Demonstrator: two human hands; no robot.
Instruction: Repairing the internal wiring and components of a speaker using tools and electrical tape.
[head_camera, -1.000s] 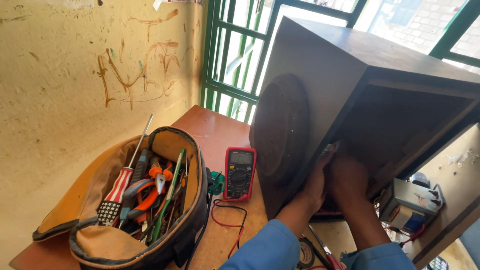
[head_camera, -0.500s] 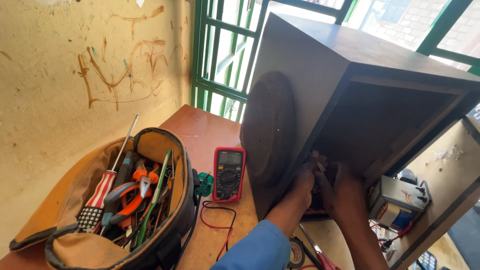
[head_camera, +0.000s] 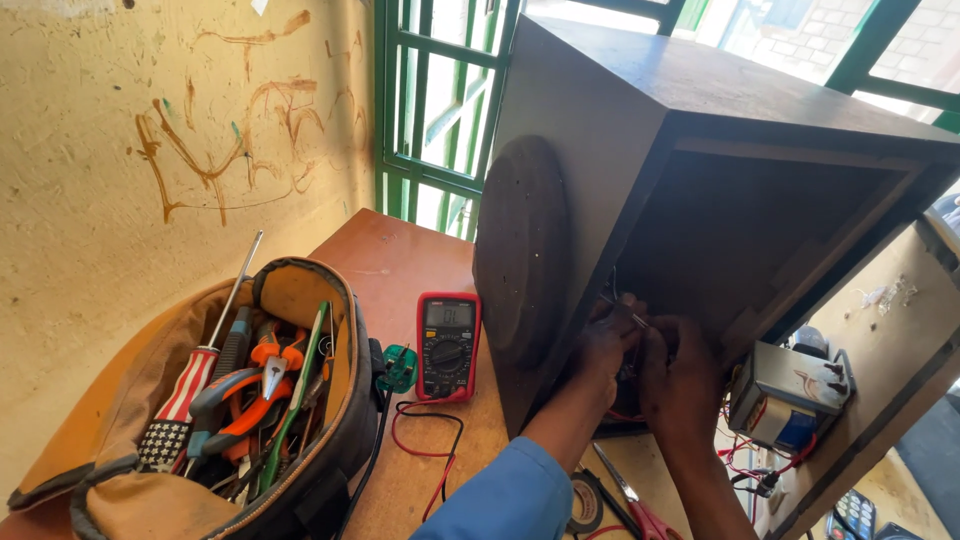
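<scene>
A dark wooden speaker cabinet (head_camera: 700, 110) stands on the wooden table (head_camera: 395, 265), its open back turned toward me. A round speaker cover (head_camera: 520, 250) sits on its left face. Both my hands reach into the lower opening. My left hand (head_camera: 605, 345) pinches thin wires or a small metal part just inside the edge. My right hand (head_camera: 685, 385) is closed beside it, fingers touching the same spot. What lies deeper inside is dark and hidden.
A red multimeter (head_camera: 447, 345) with red and black leads lies left of the cabinet. An open tool bag (head_camera: 210, 410) holds screwdrivers and pliers. A transformer (head_camera: 795, 395) with wires sits at right. Scissors (head_camera: 630, 500) and a tape roll (head_camera: 585, 505) lie near my arms.
My hands have moved up and deeper into the cabinet's opening, closing together on the wiring. The view has shifted slightly to the right.
</scene>
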